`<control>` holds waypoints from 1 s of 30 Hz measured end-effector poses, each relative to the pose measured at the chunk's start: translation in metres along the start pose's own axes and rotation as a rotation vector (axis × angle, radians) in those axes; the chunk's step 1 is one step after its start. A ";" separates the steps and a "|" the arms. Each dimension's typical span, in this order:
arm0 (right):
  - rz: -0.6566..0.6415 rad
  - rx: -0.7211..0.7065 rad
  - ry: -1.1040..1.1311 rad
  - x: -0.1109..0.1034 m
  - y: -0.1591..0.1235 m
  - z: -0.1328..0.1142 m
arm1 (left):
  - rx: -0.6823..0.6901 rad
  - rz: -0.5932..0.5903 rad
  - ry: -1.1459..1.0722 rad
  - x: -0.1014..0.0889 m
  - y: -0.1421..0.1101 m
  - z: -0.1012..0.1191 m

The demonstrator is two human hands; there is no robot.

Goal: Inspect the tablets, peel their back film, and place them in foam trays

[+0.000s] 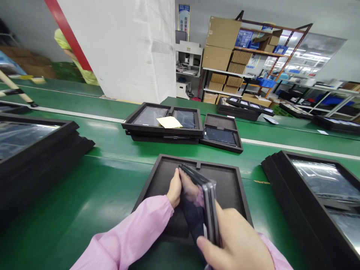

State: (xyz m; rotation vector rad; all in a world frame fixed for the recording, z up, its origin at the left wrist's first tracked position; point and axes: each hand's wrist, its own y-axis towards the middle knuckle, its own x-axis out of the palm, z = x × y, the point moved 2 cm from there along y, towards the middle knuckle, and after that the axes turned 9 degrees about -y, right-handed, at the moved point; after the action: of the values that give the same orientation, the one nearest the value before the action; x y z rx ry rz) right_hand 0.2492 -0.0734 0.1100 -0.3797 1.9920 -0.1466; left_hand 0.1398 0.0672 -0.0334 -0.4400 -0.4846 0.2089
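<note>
In the head view, the stack of tablets (pixel 194 215), at least two pressed face to face, stands on its side between the person's hands, above the middle of a black foam tray (pixel 222 183). Its long axis slopes from near the notched divider on the tray's far edge down toward the near edge, with the glossy screen turned to the left. Whether the lower side touches the tray floor cannot be told.

The right hand (pixel 237 240) is the nearer one, at the close end of the stack: it pinches the tablets, thumb on the screen side, palm and fingers along the opposite side. The left hand (pixel 174 188) reaches in over the tray's left edge to the far end of the stack, fingertips upright against the screen side; where its thumb lies is hidden, so how firmly it grips cannot be told.

The tray lies on the green worktop (pixel 92 180), between a left tray stack (pixel 60 137) and a right tray stack (pixel 292 210). Beyond its far edge sit stacked trays (pixel 165 133) bearing a yellow paper (pixel 169 122); beside them, a smaller tray (pixel 239 142) holds one screen panel (pixel 219 135) in its near compartment.
</note>
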 end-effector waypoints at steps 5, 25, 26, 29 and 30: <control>-0.163 0.012 -0.077 0.026 0.006 -0.016 | 0.153 -0.066 0.016 0.012 0.020 0.051; -0.141 -0.252 0.009 0.003 0.047 0.022 | 0.858 -0.540 0.242 0.041 0.001 0.095; -0.163 -0.271 0.045 0.002 0.048 0.024 | 0.868 -0.545 0.257 0.042 -0.001 0.095; -0.198 -0.312 0.119 0.001 0.049 0.028 | 0.877 -0.506 0.295 0.043 -0.007 0.094; -0.191 -0.316 0.122 0.000 0.049 0.029 | 0.877 -0.486 0.301 0.043 -0.009 0.093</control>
State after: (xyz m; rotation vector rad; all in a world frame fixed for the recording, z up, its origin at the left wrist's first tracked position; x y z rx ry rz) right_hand 0.2651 -0.0251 0.0837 -0.7811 2.1009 0.0272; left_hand 0.1320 0.1049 0.0617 0.5018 -0.1573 -0.1238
